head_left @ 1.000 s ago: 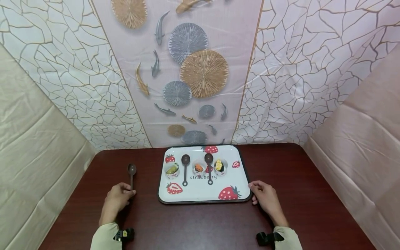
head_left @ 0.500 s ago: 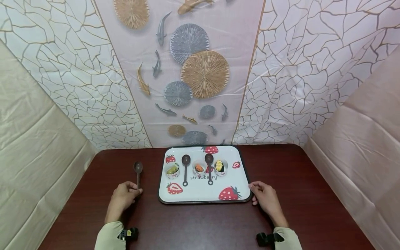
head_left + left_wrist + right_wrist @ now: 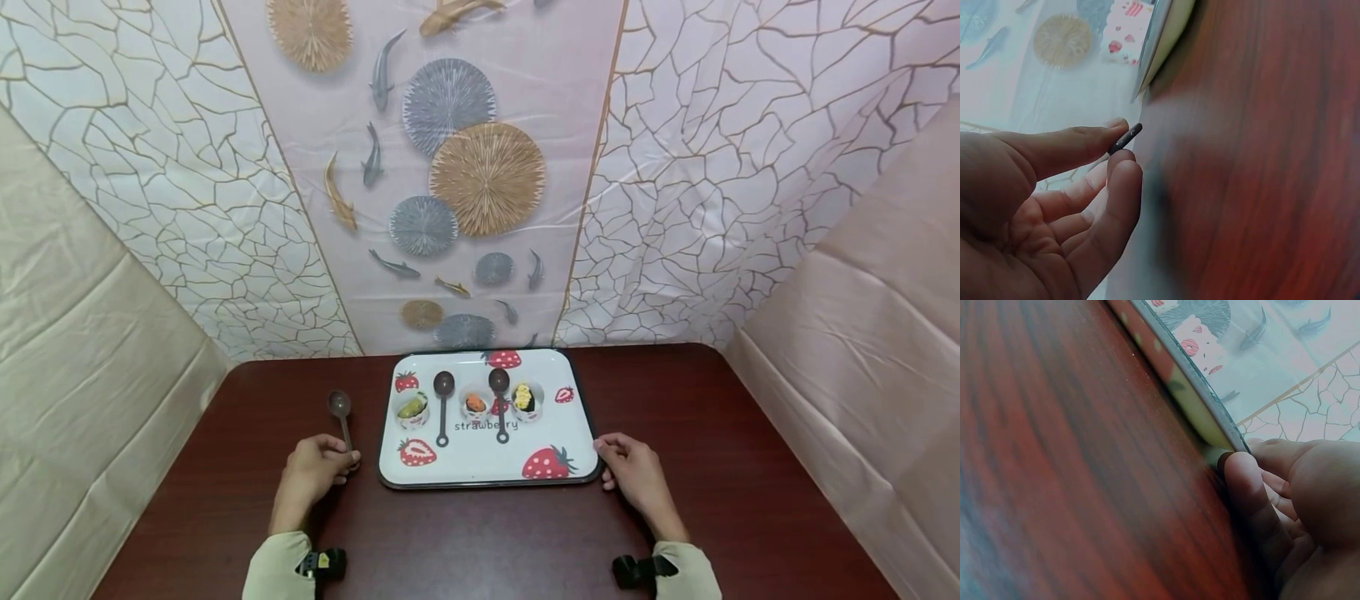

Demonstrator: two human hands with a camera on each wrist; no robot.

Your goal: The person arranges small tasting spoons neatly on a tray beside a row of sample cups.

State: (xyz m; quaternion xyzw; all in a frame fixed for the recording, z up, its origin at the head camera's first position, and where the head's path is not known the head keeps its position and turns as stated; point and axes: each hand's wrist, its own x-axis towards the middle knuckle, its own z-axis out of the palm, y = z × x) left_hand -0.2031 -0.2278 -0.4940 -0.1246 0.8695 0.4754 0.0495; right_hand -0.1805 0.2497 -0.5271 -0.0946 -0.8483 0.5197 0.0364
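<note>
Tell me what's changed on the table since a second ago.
The left hand has moved rightward, carrying the spoon it pinches closer to the tray; that spoon's handle now slants more. Nothing was newly gripped or let go. The right hand stays at the tray's right edge, and the two tray spoons and three cups lie as before.

a draped, booth-like space surrounds a dark red table (image 3: 465, 537), with a fish-printed backdrop (image 3: 480, 179) behind and beige panels (image 3: 82, 350) slanting along both sides; what kind of building holds it cannot be told.
</note>
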